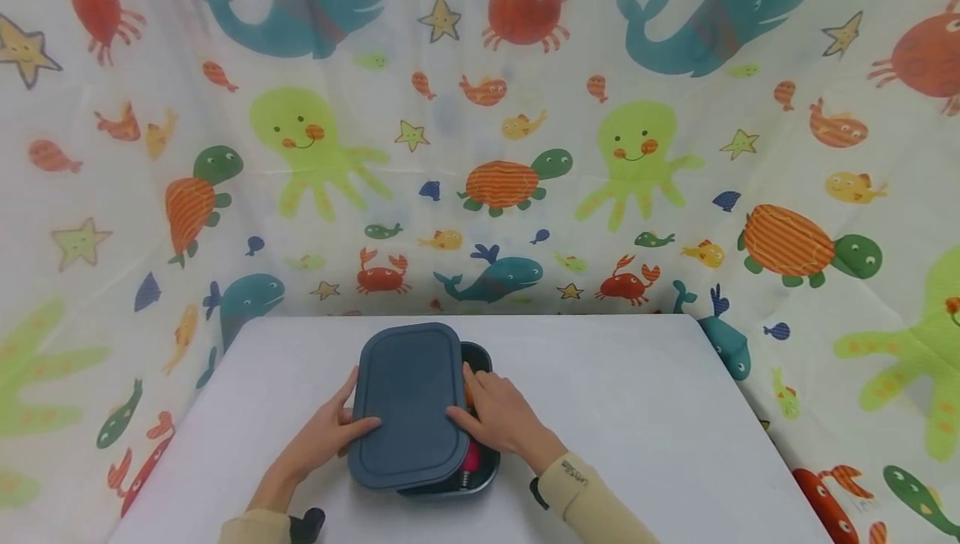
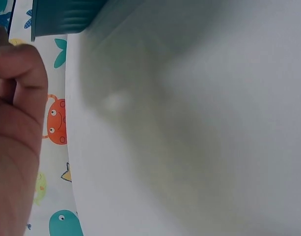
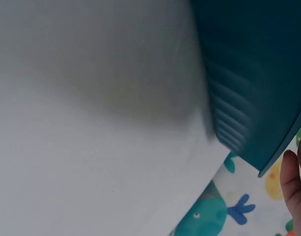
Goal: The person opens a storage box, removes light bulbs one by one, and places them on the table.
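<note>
A dark blue rectangular lid (image 1: 408, 406) lies askew over a matching blue box (image 1: 491, 471), shifted left so that the box's right side shows. My left hand (image 1: 324, 434) grips the lid's left edge, its thumb on top. On the opposite edge, my right hand (image 1: 501, 415) holds the lid with its thumb on the top face and its other fingers along the side, over the box opening. Inside the opening show a pink item (image 1: 472, 456) and a bit of orange; the lid hides the other contents. The right wrist view shows the box's ribbed wall (image 3: 238, 108) beside my fingertips (image 3: 289, 172).
The box stands on a white table (image 1: 615, 411) towards its front. Behind the table and along both sides hangs a white curtain (image 1: 442, 186) printed with sea animals.
</note>
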`<state>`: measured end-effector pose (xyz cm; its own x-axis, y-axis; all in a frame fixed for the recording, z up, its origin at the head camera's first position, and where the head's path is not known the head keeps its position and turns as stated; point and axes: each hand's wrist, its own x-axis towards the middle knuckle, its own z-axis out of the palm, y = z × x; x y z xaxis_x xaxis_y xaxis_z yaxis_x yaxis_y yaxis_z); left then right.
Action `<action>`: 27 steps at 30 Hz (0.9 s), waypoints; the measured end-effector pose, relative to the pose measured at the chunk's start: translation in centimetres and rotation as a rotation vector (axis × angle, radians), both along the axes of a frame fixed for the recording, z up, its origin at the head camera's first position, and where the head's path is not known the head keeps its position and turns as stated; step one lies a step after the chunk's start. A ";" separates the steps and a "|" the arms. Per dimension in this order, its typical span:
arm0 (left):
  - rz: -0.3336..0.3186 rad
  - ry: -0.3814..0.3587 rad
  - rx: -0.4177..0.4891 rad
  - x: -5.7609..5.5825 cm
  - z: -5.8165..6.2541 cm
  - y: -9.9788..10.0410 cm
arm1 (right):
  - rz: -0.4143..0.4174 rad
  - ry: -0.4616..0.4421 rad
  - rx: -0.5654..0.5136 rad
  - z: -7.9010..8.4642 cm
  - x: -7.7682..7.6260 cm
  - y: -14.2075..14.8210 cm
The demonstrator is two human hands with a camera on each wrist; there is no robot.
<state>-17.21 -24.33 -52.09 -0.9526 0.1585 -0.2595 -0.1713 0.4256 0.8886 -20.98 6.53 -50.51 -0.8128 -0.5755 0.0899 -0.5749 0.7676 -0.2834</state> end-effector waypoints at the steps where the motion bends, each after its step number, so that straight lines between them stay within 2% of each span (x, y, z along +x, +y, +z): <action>1: 0.000 0.001 -0.004 0.1 0.0 -0.1 | 0.004 0.004 0.003 0.0 0.0 -0.1; 7: 0.015 -0.010 -0.040 0.6 0.1 -0.8 | 0.033 0.027 0.025 0.2 -0.1 -1.1; 12: 0.032 -0.010 -0.033 0.9 0.5 -1.8 | 0.055 0.059 0.058 0.5 -0.1 -2.1; 19: 0.044 -0.033 -0.020 1.5 0.2 -3.4 | 0.057 0.046 0.087 0.9 0.3 -3.7; 27: 0.075 -0.074 -0.072 2.8 0.1 -5.4 | 0.056 0.004 0.100 0.8 1.3 -6.2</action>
